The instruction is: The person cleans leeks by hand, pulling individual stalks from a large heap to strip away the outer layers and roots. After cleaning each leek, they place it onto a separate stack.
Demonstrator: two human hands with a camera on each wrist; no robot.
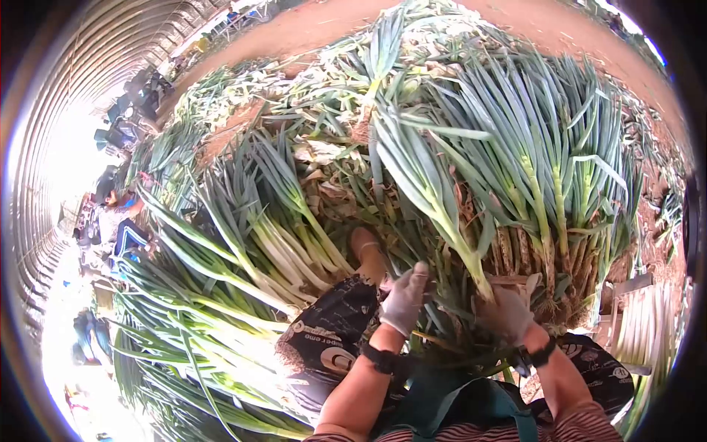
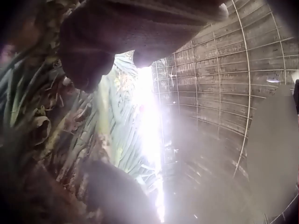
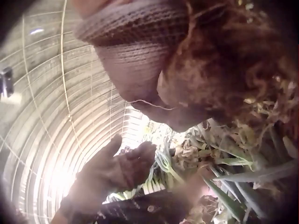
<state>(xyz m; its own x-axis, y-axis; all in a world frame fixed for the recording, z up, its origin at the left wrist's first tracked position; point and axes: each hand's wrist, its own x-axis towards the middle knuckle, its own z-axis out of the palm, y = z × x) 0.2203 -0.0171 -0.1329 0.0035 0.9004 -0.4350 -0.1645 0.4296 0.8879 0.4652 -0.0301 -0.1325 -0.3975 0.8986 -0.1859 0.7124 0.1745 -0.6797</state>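
My gloved right hand (image 1: pixel 508 317) grips a long green onion (image 1: pixel 445 214) near its root end, and its leaves slant up and away to the left. In the right wrist view the glove (image 3: pixel 140 60) closes round a brown, stringy mass of roots (image 3: pixel 224 65). My gloved left hand (image 1: pixel 403 300) is held apart, left of that stalk, thumb raised and nothing seen in its grasp. From the left wrist, its dark fingers (image 2: pixel 88 60) hang loosely bent over blurred stalks.
Untrimmed green onions (image 1: pixel 545 147) stand bunched at the right. Cleaner ones with pale stems (image 1: pixel 287 250) lie at the left beside my knee (image 1: pixel 331 331). White stems (image 1: pixel 648 324) are stacked at far right. Peeled leaf scraps (image 1: pixel 324 184) litter the ground. Another person (image 1: pixel 118 221) sits at far left.
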